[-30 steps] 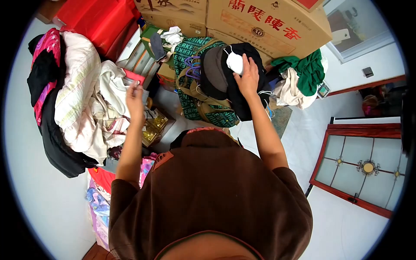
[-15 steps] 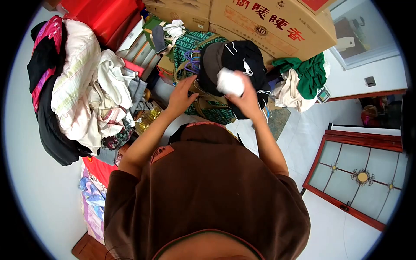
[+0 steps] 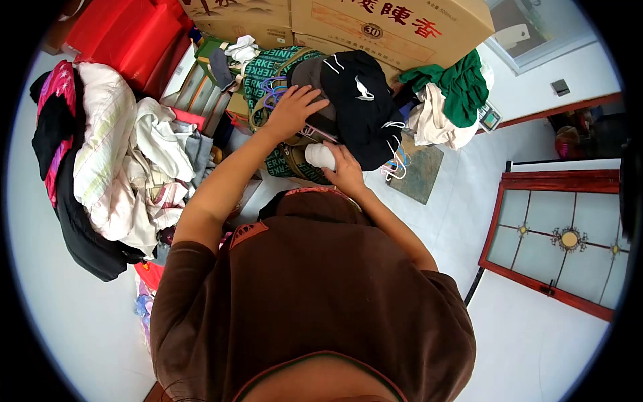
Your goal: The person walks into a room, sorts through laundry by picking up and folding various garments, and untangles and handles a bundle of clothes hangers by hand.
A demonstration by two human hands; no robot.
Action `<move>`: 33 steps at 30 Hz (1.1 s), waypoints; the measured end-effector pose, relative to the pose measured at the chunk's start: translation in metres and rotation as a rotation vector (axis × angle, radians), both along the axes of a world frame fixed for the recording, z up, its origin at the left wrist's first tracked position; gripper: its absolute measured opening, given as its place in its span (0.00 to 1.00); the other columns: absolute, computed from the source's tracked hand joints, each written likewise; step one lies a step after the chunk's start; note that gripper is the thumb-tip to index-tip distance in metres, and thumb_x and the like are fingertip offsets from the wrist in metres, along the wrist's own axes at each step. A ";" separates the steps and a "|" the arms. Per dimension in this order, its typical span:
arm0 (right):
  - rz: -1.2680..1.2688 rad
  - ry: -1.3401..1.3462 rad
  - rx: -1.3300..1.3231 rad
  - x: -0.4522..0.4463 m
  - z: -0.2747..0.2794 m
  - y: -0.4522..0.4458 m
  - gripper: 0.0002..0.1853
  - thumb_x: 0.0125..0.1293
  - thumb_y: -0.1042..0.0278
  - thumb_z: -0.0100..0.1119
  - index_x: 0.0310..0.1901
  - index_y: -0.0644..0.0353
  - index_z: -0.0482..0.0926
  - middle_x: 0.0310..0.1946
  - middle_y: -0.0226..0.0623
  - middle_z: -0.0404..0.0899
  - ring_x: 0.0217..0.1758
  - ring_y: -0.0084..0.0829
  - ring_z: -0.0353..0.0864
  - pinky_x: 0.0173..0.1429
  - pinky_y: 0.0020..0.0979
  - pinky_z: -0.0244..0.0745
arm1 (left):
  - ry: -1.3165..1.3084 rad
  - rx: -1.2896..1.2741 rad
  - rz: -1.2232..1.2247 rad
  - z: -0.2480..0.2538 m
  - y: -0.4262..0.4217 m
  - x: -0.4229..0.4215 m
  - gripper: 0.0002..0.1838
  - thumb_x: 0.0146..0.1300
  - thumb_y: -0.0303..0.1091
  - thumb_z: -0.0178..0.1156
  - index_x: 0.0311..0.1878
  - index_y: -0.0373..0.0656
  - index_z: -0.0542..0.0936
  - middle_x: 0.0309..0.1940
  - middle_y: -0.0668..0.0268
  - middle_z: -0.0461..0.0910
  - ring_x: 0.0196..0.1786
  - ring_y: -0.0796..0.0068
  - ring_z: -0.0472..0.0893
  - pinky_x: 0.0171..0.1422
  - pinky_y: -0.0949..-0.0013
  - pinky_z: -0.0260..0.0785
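Observation:
A white rounded cloth item (image 3: 320,156) sits in my right hand (image 3: 347,171), whose fingers curl round its right side, low on the green-and-black lettered bag (image 3: 278,164). My left hand (image 3: 293,112) lies with spread fingers on the dark grey cap (image 3: 309,75) on top of the bag. Black clothing (image 3: 365,107) with white cords rests to the right of the cap. Purple hangers (image 3: 273,90) show just left of my left hand. What lies under my left palm is hidden.
A heap of light bedding and clothes (image 3: 110,154) stands at the left, with red bags (image 3: 130,47) behind. Large cardboard boxes (image 3: 395,33) line the back. Green and beige clothes (image 3: 449,97) lie right of the bag. A red-framed glass door (image 3: 559,234) is at the right.
My right hand has moved down toward me from the black clothing with the white item. My left hand has gone from the clothes heap at the left over to the cap.

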State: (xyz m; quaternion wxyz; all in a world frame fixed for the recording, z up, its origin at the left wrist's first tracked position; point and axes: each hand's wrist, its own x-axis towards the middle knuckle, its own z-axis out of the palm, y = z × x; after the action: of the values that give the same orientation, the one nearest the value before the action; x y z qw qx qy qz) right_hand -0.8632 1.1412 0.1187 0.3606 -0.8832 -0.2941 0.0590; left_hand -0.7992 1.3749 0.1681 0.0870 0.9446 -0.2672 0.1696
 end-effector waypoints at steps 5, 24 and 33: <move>0.014 -0.136 0.006 -0.001 0.001 -0.003 0.37 0.47 0.71 0.66 0.64 0.49 0.67 0.52 0.47 0.70 0.54 0.50 0.74 0.56 0.44 0.73 | -0.002 -0.072 0.036 0.003 -0.003 0.013 0.29 0.50 0.23 0.58 0.59 0.54 0.75 0.58 0.64 0.73 0.62 0.62 0.71 0.69 0.55 0.58; -0.443 -0.394 0.064 0.052 0.034 -0.015 0.35 0.56 0.69 0.65 0.67 0.45 0.67 0.67 0.61 0.53 0.66 0.60 0.60 0.67 0.46 0.62 | 0.174 -0.019 0.092 -0.014 0.004 -0.032 0.42 0.44 0.18 0.63 0.66 0.58 0.69 0.70 0.62 0.60 0.74 0.58 0.57 0.72 0.48 0.54; -0.335 -0.318 -0.199 0.040 0.035 -0.015 0.47 0.39 0.69 0.77 0.65 0.40 0.66 0.70 0.54 0.48 0.68 0.56 0.59 0.62 0.45 0.68 | 0.199 -0.050 0.113 -0.019 0.005 -0.034 0.41 0.46 0.17 0.62 0.66 0.59 0.69 0.71 0.64 0.59 0.75 0.59 0.55 0.74 0.49 0.52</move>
State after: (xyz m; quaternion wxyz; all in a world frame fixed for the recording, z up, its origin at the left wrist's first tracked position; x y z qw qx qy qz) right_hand -0.8236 1.1262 0.1541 0.2256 -0.9490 -0.1893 -0.1127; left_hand -0.8336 1.3796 0.1490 0.1270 0.9679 -0.1992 0.0861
